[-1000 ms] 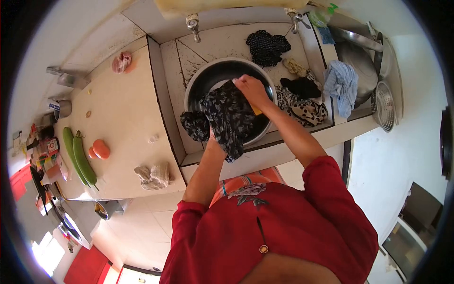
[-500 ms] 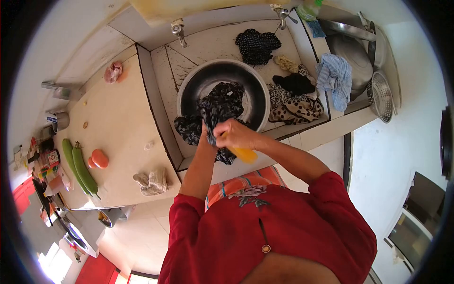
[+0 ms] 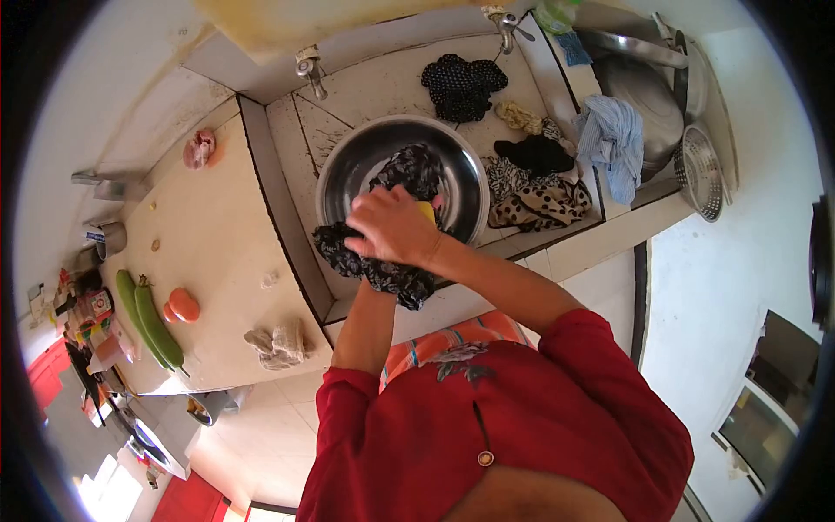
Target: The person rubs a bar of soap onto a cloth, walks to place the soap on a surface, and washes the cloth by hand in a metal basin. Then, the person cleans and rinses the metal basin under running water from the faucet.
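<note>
A black garment with a pale floral pattern is bunched over the front rim of a steel basin, part of it inside. My right hand lies across the cloth, fingers curled over it. Under its palm shows a yellow block, mostly covered, perhaps soap or a brush. My left hand is beneath the garment; only its forearm shows plainly, and the cloth drapes over the hand. A small pink patch beside the yellow block may be a fingertip.
The basin stands in a tiled sink under two taps. Right of it lie a dotted black cloth, a leopard-print cloth and a striped blue cloth. A colander stands farther right. On the left counter lie green vegetables and tomatoes.
My right hand has moved up and left over the cloth, carrying the yellow block from in front of the rim to above the basin. My left hand has become covered by the garment.
</note>
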Available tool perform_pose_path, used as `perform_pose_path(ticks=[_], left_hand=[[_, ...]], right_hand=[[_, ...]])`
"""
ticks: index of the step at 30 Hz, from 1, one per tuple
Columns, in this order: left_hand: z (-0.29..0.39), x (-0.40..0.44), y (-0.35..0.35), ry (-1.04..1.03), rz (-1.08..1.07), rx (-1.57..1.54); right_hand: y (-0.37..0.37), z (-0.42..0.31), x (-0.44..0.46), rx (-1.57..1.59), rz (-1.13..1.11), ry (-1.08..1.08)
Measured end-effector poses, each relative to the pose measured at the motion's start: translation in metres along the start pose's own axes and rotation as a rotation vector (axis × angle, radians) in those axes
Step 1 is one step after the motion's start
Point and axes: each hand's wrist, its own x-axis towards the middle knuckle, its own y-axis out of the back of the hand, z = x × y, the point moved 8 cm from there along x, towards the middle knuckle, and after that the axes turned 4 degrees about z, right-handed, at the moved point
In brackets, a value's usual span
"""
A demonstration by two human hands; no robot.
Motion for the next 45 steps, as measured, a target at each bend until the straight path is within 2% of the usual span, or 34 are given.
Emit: perform_pose_path(ticks=[4, 6, 9, 12, 14, 15, 18, 19, 21, 22, 23, 24, 25, 27, 29, 32, 33, 35, 37, 38, 39, 40, 41, 44, 45], left_hand=[[-0.013, -0.011, -0.018, 0.012, -0.021, 0.026], [-0.011, -0.019, -0.034, -0.005, -0.054, 0.050], [0.000, -0.028, -0.060, -0.030, -0.102, 0.116], [0.011, -0.030, -0.071, -0.003, -0.119, 0.123], [0.009, -0.025, -0.052, 0.160, -0.172, 0.021], [0.019, -0.029, -0.042, 0.032, 0.122, 0.117], [0.013, -0.013, -0.008, -0.013, 0.258, -0.078], [0.011, -0.011, -0.004, 0.004, 0.223, -0.080], [0.008, -0.006, 0.011, 0.034, 0.153, -0.092], [0.006, 0.005, 0.028, -0.065, -0.040, 0.241], [0.003, 0.012, 0.045, -0.224, -0.202, 0.546], [-0.001, -0.006, 0.001, -0.166, -0.237, 0.239], [-0.004, -0.024, -0.046, -0.102, -0.268, -0.068], [0.002, -0.007, -0.087, -0.377, -0.774, -0.243], [-0.024, 0.001, 0.001, 0.168, -0.038, -0.477], [-0.028, -0.020, 0.013, 0.165, 0.331, -0.057], [-0.033, -0.019, 0.021, 0.202, 0.225, -0.193], [-0.024, -0.027, 0.017, 0.209, 0.123, -0.174], [-0.020, -0.032, -0.009, 0.221, 0.015, -0.121], [-0.016, -0.032, 0.004, 0.214, 0.124, -0.100], [-0.007, -0.036, 0.020, 0.208, 0.238, -0.080], [0.002, -0.039, 0.032, 0.200, 0.349, -0.058], [0.007, -0.040, 0.033, 0.183, 0.330, -0.039], [0.007, -0.048, 0.026, 0.187, 0.349, 0.146], [0.010, -0.046, 0.044, 0.095, 0.386, 0.327]], right_hand=[[-0.018, 0.096, 0.001, -0.130, 0.009, -0.338], [-0.034, 0.158, -0.014, -0.148, -0.193, -0.566], [-0.037, 0.190, -0.052, 0.856, -0.227, -1.086], [-0.029, 0.128, -0.060, 1.263, -0.310, -1.187], [-0.036, 0.111, -0.067, 1.429, -0.393, -1.202], [-0.042, 0.103, -0.072, 1.518, -0.432, -1.208], [-0.067, 0.118, -0.091, 1.242, -0.238, -1.088], [-0.045, 0.106, -0.081, 1.076, -0.211, -1.146], [-0.014, 0.072, -0.052, 0.523, -0.133, -0.573], [-0.004, 0.047, -0.041, 0.242, -0.093, -0.287], [0.006, 0.020, -0.033, 0.167, -0.005, -0.093], [-0.005, 0.003, -0.034, 0.091, -0.060, -0.031], [-0.006, 0.005, -0.030, 0.071, -0.024, -0.049], [-0.010, 0.027, -0.021, 0.059, 0.053, -0.134], [-0.025, 0.066, -0.025, 0.083, 0.126, -0.284], [-0.044, 0.109, -0.033, -0.074, 0.049, -0.396], [-0.051, 0.124, -0.040, 0.020, 0.042, -0.473], [-0.062, 0.151, -0.058, 0.211, 0.025, -0.626], [-0.067, 0.190, -0.088, 0.537, 0.045, -1.010], [-0.073, 0.203, -0.104, 0.706, 0.049, -1.199], [-0.069, 0.208, -0.110, 0.775, 0.132, -1.271], [-0.062, 0.213, -0.111, 0.843, 0.220, -1.339], [-0.056, 0.217, -0.112, 0.910, 0.312, -1.405], [-0.037, 0.218, -0.095, 1.060, 0.266, -1.402], [-0.029, 0.213, -0.085, 1.121, 0.230, -1.313]])
